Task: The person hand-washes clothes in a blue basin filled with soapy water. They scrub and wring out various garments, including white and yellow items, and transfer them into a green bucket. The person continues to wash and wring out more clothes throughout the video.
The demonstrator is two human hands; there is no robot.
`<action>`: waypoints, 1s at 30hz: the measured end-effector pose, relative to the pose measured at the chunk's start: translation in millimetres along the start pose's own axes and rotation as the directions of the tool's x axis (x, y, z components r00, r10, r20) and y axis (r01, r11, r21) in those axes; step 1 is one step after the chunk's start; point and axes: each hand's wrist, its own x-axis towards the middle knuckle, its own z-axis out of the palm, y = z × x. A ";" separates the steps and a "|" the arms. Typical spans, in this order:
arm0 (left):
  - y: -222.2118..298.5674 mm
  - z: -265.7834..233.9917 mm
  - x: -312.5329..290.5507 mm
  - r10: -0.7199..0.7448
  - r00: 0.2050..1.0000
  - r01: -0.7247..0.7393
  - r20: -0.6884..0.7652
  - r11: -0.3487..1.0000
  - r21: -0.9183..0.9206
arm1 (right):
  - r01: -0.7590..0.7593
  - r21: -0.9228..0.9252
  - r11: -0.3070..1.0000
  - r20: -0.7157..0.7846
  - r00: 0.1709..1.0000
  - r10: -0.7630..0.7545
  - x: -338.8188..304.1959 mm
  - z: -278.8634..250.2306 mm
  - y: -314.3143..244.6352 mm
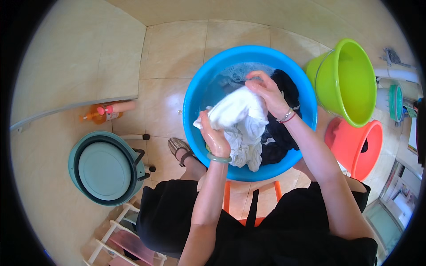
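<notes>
A large blue basin (pixel 190 95) stands on the floor between my legs, with sudsy water (pixel 242 71) showing at its far side. Over it I hold up a wet white garment (pixel 237 111), its lower part bunched against the basin's near wall. My left hand (pixel 214 136) grips the garment's left end, a pale green bangle on that wrist. At the garment's upper right, my right hand (pixel 268 94) is curled round the cloth, fingers bent. Dark clothes (pixel 284 133) lie soaking along the basin's right side, partly hidden by my right hand and the white cloth.
Right of the basin a lime-green bucket (pixel 321 80) leans over, with a coral-red bucket (pixel 375 133) nearer me. On the left are a grey-green folding basin (pixel 106 170), pump bottles (pixel 100 115) and a white rack (pixel 111 235). An orange stool (pixel 226 197) shows beneath me.
</notes>
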 end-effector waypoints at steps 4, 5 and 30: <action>-24.7 -29.1 25.0 0.327 0.944 -0.192 -0.038 0.643 0.742 | 0.084 -0.077 0.993 0.068 0.995 -0.079 32.8 6.8 45.5; -40.3 -28.4 28.6 0.362 0.928 -0.200 0.088 0.285 0.938 | 0.259 -0.400 0.879 0.049 0.964 -0.262 43.5 -13.6 72.9; -71.8 -64.7 117.1 0.148 0.878 -0.471 0.454 0.102 0.876 | 0.098 -0.690 0.718 0.049 0.995 -0.089 93.3 -5.9 134.9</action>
